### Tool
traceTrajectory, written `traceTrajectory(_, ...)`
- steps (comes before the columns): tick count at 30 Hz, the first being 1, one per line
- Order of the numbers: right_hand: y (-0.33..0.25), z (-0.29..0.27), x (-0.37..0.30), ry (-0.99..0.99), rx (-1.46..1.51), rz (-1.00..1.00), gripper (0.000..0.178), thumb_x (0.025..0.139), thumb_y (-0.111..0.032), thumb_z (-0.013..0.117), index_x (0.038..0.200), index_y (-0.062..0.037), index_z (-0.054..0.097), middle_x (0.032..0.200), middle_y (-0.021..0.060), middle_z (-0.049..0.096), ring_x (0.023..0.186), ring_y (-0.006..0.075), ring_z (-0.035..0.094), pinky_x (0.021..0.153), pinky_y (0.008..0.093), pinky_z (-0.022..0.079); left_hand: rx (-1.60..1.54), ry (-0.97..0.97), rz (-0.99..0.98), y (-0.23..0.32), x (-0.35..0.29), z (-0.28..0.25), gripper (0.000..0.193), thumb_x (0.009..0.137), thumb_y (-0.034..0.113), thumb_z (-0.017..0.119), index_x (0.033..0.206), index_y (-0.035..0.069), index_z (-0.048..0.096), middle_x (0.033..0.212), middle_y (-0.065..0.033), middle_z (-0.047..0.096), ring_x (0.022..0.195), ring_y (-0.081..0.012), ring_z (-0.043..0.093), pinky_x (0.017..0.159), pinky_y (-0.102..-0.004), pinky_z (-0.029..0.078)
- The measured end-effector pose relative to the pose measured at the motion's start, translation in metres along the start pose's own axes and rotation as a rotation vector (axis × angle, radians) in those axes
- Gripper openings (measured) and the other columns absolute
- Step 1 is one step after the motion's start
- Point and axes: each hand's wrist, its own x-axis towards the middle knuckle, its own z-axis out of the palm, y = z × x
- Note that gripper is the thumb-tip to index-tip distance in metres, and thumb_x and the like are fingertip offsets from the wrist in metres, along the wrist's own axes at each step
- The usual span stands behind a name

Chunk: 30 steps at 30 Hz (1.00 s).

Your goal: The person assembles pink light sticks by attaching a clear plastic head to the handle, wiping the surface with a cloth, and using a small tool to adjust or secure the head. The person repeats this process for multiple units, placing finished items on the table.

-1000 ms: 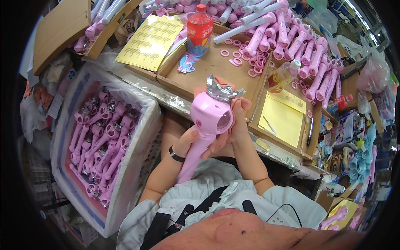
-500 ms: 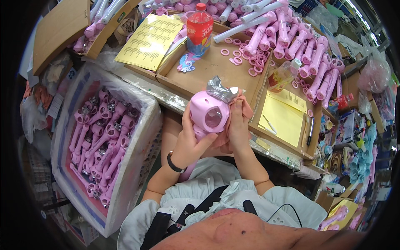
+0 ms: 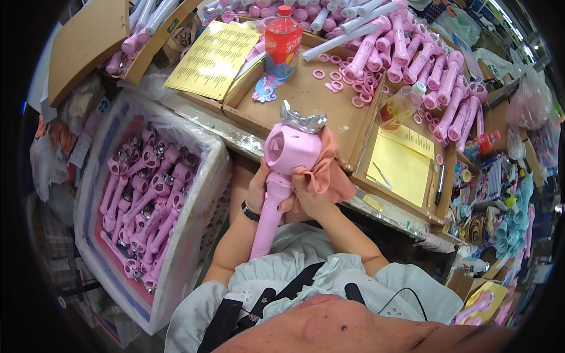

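A pink toy wand (image 3: 272,215) stands tilted in front of me, its handle toward my lap. Its round hollow head bears a silver crown (image 3: 303,120) and has a round opening facing left. My left hand (image 3: 259,191) is closed around the wand's neck, just under the head. On the other side, my right hand (image 3: 309,194) pinches an orange cloth (image 3: 334,176) against the lower right of the head. Part of the cloth hangs loose to the right of that hand.
At left, a plastic-lined crate (image 3: 203,194) holds several crowned pink wands. On the bench, a cardboard tray (image 3: 294,109) contains pink rings (image 3: 359,88) and a red-capped bottle (image 3: 283,44). Pink handles (image 3: 450,76) are piled behind it. A yellow paper pad (image 3: 403,170) and black marker (image 3: 439,184) lie at right.
The wand has been turned so its opening faces left and its handle shows. My right hand has moved down and left with the cloth, which now spreads out to the right.
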Motion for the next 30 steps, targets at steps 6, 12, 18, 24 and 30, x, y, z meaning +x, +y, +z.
traceTrajectory(6,-0.03,-0.001,0.007,0.004,0.064,0.156,0.008,0.093,-0.014,0.052,0.09,-0.0063,0.051,0.068,-0.0018,0.05,0.055,0.006,0.046,0.048,0.0199,0.038,-0.12,-0.027,-0.022,-0.004,0.001,0.002,0.071,0.091,0.063,0.028,0.125,0.003,0.043,0.09,-0.0166,0.062,0.041,-0.024,0.052,0.034,-0.0305,0.04)
traceTrajectory(12,-0.036,-0.012,0.014,0.082,0.108,0.644,0.028,0.098,-0.033,0.042,0.1,-0.0052,0.047,0.1,0.0046,0.049,0.092,0.0106,0.048,0.079,0.0237,0.042,-0.14,-0.169,-0.123,-0.005,0.004,-0.005,0.071,0.09,0.063,0.03,0.125,0.002,0.042,0.087,-0.0249,0.06,0.042,-0.0249,0.052,0.034,-0.0296,0.038)
traceTrajectory(18,-0.031,-0.006,0.019,0.34,0.509,0.33,0.048,0.098,-0.045,0.037,0.121,-0.0038,0.042,0.116,0.0042,0.047,0.109,0.0134,0.041,0.096,0.0262,0.033,-0.087,-0.196,-0.128,-0.008,0.005,-0.011,0.072,0.09,0.064,0.028,0.125,0.002,0.041,0.085,-0.025,0.06,0.042,-0.0245,0.052,0.033,-0.0294,0.038)
traceTrajectory(24,-0.024,-0.012,0.014,0.315,0.253,0.332,0.047,0.098,-0.044,0.036,0.121,-0.0033,0.042,0.119,0.0062,0.046,0.113,0.0144,0.04,0.098,0.0263,0.032,-0.096,-0.206,-0.138,-0.007,0.007,-0.008,0.072,0.09,0.064,0.027,0.125,0.003,0.041,0.086,-0.0254,0.059,0.041,-0.0236,0.051,0.034,-0.0287,0.039)
traceTrajectory(30,-0.019,-0.011,0.016,0.272,0.145,0.511,0.034,0.097,-0.03,0.043,0.117,-0.0032,0.044,0.113,0.0075,0.046,0.105,0.0168,0.043,0.092,0.0312,0.036,-0.028,-0.169,-0.103,-0.007,0.008,-0.007,0.067,0.092,0.061,0.029,0.12,0.002,0.045,0.082,-0.0202,0.06,0.042,-0.0222,0.052,0.036,-0.0288,0.042)
